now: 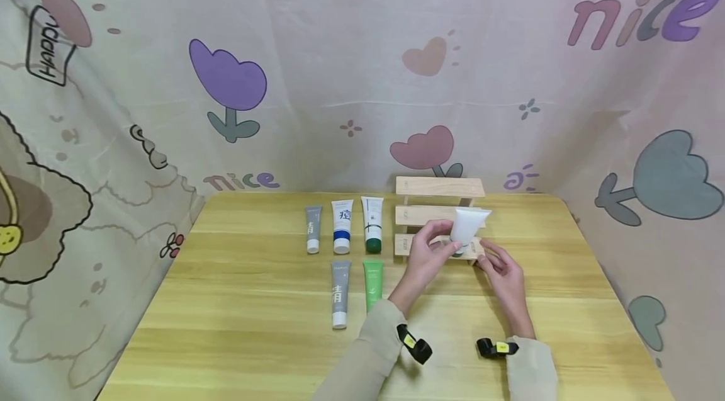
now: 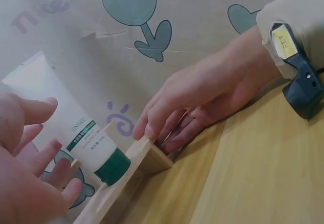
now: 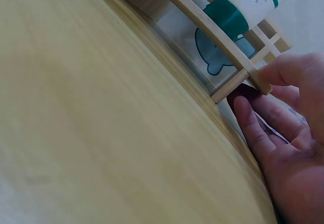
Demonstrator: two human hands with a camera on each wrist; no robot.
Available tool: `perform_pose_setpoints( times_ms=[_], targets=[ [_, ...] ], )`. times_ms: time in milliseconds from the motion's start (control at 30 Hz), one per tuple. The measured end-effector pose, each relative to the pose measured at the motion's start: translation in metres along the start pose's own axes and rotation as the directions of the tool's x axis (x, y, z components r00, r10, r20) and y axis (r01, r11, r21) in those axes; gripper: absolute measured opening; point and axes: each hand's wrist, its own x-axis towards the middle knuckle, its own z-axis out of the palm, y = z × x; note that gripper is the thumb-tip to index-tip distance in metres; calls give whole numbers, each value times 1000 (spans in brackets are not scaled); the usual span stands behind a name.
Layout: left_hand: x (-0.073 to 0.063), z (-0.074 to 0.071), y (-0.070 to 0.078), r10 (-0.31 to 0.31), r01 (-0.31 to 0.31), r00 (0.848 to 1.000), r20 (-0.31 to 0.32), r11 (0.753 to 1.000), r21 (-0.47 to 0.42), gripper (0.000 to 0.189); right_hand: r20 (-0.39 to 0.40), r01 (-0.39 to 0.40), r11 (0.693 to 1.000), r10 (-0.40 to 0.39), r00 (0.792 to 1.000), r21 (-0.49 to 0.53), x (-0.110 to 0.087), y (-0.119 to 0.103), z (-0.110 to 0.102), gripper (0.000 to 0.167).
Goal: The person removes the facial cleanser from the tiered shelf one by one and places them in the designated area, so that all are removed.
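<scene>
My left hand (image 1: 427,256) pinches a white squeeze tube (image 1: 469,225) with its thumb across the front and fingers behind. The tube leans, its dark green cap (image 2: 113,167) down at the lowest tier of a wooden step rack (image 1: 439,187). In the left wrist view, my left fingers (image 2: 49,153) lie along the tube's left side. With its thumb on top and fingers beneath, my right hand (image 1: 506,278) grips the right end of that lowest tier (image 3: 245,64).
Left of the rack lie a small grey tube (image 1: 313,228), a white tube with a blue band (image 1: 342,225) and a white tube with a green cap (image 1: 372,221). Nearer are another grey tube (image 1: 340,294) and a green tube (image 1: 374,281), partly behind my left sleeve (image 1: 368,350).
</scene>
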Motion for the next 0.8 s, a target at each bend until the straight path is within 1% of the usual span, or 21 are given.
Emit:
perform_pose_setpoints(
  times_ms=[100, 167, 267, 400, 533, 667, 800],
  targets=[
    [5, 1, 0, 6, -6, 1000, -3, 1000, -22, 41, 7, 2, 1000, -2, 1000, 7, 0, -2, 3, 41],
    [8, 3, 2, 5, -5, 1000, -12, 1000, -21, 41, 9, 3, 1000, -3, 1000, 3, 1, -3, 4, 41],
    [12, 6, 5, -6, 6, 1000, -21, 1000, 9, 40, 0, 2, 1000, -2, 1000, 12, 1, -4, 5, 40],
    [16, 11, 6, -35, 36, 999, -30, 998, 53, 39, -3, 10, 1000, -10, 1000, 26, 0, -4, 4, 40],
    [18, 15, 5, -46, 48, 998, -37, 997, 59, 40, -6, 13, 1000, -13, 1000, 28, -1, -2, 3, 40],
    [17, 15, 3, -44, 47, 998, -52, 998, 42, 40, -8, 13, 1000, -13, 1000, 15, -1, -2, 2, 40],
    [16, 15, 2, -35, 38, 998, -60, 998, 46, 40, -4, 6, 1000, -6, 1000, 10, -1, -1, 1, 40]
  ],
)
